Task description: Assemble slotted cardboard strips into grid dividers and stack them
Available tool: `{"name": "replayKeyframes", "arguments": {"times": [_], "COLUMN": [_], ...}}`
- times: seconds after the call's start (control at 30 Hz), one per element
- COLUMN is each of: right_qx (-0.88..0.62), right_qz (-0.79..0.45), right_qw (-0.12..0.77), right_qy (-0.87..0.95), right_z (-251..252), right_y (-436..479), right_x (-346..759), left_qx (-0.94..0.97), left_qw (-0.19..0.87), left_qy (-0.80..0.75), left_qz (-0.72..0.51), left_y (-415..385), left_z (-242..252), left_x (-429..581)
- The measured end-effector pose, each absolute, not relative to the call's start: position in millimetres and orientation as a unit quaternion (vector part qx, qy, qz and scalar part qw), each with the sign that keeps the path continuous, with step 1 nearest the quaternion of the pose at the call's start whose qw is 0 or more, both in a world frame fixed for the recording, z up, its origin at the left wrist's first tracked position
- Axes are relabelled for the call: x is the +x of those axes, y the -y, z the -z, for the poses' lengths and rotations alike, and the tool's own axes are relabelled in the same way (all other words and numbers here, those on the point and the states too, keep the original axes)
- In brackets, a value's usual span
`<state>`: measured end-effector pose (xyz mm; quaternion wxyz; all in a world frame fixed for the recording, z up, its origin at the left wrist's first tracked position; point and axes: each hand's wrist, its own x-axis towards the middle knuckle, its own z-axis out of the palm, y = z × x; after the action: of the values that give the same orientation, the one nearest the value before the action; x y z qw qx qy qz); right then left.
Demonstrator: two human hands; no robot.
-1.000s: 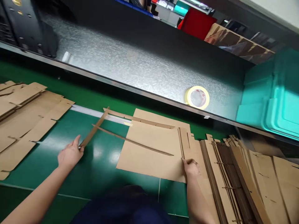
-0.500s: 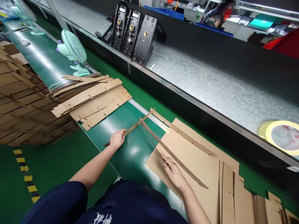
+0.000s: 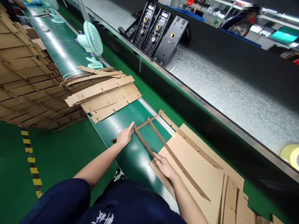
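A lattice of cardboard strips stands on edge on the green conveyor belt (image 3: 130,155). My left hand (image 3: 125,137) presses its fingers, held together, against the cross strip (image 3: 149,120). My right hand (image 3: 163,165) pinches the near end of a short strip (image 3: 143,142). A longer strip (image 3: 177,161) and another strip (image 3: 189,143) run back over a flat cardboard sheet (image 3: 203,174) lying on the belt.
Flat cardboard blanks (image 3: 105,93) lie on the belt to the left, with a large stack (image 3: 25,81) beside them. A mint desk fan (image 3: 92,43) stands behind. Black speaker panels (image 3: 161,34) lean on the metal shelf (image 3: 233,96). A tape roll (image 3: 291,155) sits at far right.
My view swung left from the tape roll and the right stack to the fan and left stack. My right hand left the sheet's right edge and took the short strip's end.
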<state>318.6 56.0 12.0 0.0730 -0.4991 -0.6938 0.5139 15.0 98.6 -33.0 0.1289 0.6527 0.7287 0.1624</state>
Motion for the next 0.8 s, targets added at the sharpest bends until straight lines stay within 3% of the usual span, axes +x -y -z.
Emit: {"name": "replayKeyframes", "arguments": {"times": [0.33,0.47,0.57,0.67,0.73,0.8], "right_qx": [-0.53,-0.597,-0.771,-0.934,-0.977,-0.983], "right_qz": [-0.391,-0.301,-0.135,-0.027,-0.062,-0.121], "right_qw": [0.033,0.187,0.269,0.146,0.031,-0.03], "right_qy": [0.752,0.719,0.562,0.324,0.201,0.135], "right_z": [-2.4,-8.0,-4.0,2.7,8.2,14.2], "right_y": [-56.1,-30.2,16.3,80.6,118.8,144.8], "right_x": [305.6,362.9,445.6,523.7,558.1,577.6], "left_qx": [0.706,0.712,0.708,0.709,0.703,0.682], "left_qw": [0.077,0.066,0.059,0.036,0.018,0.007], "left_qy": [-0.701,-0.698,-0.702,-0.703,-0.71,-0.731], "left_qz": [-0.062,-0.046,-0.041,-0.038,-0.029,-0.014], "left_y": [-99.5,-97.2,-93.3,-86.9,-78.6,-67.5], "left_z": [33.0,30.8,25.6,17.4,11.3,6.5], "left_x": [15.7,14.5,16.3,20.3,20.9,16.4]}}
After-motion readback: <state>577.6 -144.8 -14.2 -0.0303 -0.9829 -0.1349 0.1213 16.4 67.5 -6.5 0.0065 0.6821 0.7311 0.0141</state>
